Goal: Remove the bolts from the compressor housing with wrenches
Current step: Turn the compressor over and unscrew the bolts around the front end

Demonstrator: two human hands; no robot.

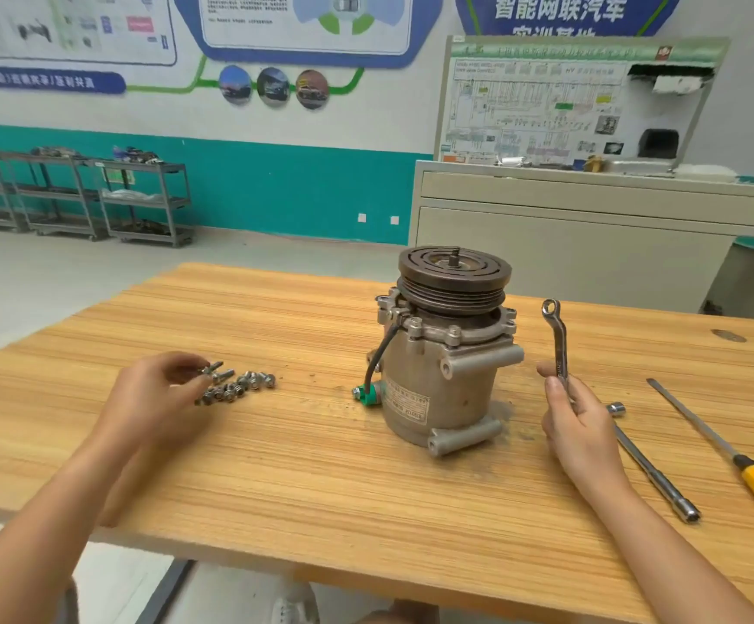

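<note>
step: I'm dropping a removed bolt [211, 369] onto the bolt pile [238, 385], left of the compressor [445, 353].
left hand [154, 394]: fingertips pinch that bolt just above the pile.
right hand [580, 425]: curled round ring wrench [556, 337], held upright beside the housing.
next: I judge release, then wrench onto any remaining flange bolt.

Beige cabinet [569, 245], landmark. In front of cabinet: wooden desk [276, 466]. On top of cabinet: wiring-diagram board [546, 101]. Left of cabinet: white wall with teal lower band [276, 191], blue-bordered posters [303, 24], grey metal shelf carts [141, 200], pale floor [73, 272]. Even, soft light.
</note>
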